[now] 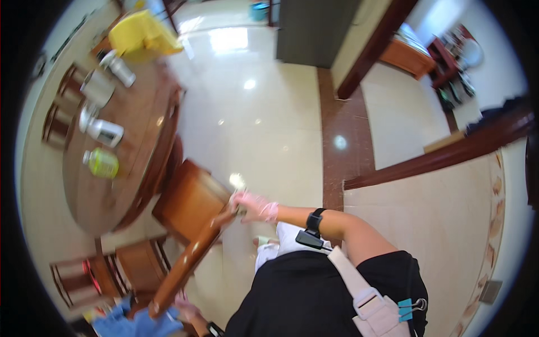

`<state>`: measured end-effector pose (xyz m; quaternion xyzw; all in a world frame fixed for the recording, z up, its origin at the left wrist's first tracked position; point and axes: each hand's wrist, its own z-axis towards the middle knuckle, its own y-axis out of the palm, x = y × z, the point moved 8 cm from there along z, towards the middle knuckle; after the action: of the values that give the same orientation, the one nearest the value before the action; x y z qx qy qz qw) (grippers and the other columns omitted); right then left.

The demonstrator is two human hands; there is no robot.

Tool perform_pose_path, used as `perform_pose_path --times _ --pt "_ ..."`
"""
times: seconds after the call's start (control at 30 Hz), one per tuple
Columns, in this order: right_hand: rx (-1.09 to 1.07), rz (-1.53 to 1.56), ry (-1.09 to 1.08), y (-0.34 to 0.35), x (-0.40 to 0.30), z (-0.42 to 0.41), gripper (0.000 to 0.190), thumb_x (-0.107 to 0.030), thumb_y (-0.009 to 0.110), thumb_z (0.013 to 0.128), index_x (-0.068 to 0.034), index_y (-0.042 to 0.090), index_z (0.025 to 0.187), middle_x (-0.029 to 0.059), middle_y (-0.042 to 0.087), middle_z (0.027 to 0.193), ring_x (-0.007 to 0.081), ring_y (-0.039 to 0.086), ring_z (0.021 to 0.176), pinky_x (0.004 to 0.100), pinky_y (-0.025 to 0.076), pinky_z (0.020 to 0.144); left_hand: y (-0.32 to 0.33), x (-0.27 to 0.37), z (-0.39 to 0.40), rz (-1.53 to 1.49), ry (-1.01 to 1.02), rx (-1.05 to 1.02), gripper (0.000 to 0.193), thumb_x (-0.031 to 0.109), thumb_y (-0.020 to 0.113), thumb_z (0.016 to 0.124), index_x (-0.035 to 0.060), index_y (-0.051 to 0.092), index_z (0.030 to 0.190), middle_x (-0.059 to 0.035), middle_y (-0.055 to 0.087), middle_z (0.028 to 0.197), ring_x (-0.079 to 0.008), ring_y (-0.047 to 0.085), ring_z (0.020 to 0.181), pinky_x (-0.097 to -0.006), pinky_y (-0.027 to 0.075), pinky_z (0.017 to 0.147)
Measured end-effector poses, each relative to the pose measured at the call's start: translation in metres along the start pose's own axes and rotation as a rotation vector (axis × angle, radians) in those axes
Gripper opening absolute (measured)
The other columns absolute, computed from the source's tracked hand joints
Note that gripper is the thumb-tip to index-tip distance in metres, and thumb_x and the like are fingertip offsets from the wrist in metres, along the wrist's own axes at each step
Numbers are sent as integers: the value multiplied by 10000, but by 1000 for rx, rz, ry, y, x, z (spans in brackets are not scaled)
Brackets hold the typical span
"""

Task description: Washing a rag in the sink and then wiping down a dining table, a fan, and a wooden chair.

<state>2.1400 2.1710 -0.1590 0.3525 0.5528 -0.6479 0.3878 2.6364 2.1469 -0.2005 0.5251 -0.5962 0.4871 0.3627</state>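
Note:
A polished wooden chair (189,252) stands before me, its curved top rail running from lower left to upper right. At the rail's upper end is my right hand (254,207) in a thin pink glove, its fingers bent around the end. Something pale shows between thumb and fingers, too blurred to name. My left hand (186,307), also pink-gloved, is by the rail's lower end, beside a blue cloth (134,322). Its fingers are partly hidden, so its hold is unclear. The chair's wooden seat (191,202) faces the table.
An oval wooden table (139,126) carries two white spray bottles (107,131), a bottle of yellow-green liquid (103,163) and a white container (97,88). Yellow cloth (143,33) lies at its far end. More chairs (141,263) stand lower left; a dark door frame (438,147) is to the right.

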Motion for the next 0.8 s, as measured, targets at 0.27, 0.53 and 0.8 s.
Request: perform_pose_path --times 0.27,0.53,0.8 --pt "28 -357 208 17 -31 7 512 -252 772 521 -156 521 956 108 482 1100 281 500 983 358 442 789 12 5 5 24 -87 22 196 126 508 802 6 546 952 -45 571 922 -104 536 829 -209 409 642" --pt "81 -377 323 31 -10 7 405 -248 758 507 -174 593 869 105 507 1131 273 542 930 364 465 752 9 -20 4 -176 -233 317 80 16 575 705 89 547 725 46 468 639 -53 398 541 -183 313 512" --pt "109 -445 361 10 -19 14 412 -288 733 540 -179 584 909 58 527 1104 262 544 913 354 464 746 43 15 10 -164 -158 200 115 3 560 691 94 492 668 45 457 629 -46 400 538 -189 296 483"
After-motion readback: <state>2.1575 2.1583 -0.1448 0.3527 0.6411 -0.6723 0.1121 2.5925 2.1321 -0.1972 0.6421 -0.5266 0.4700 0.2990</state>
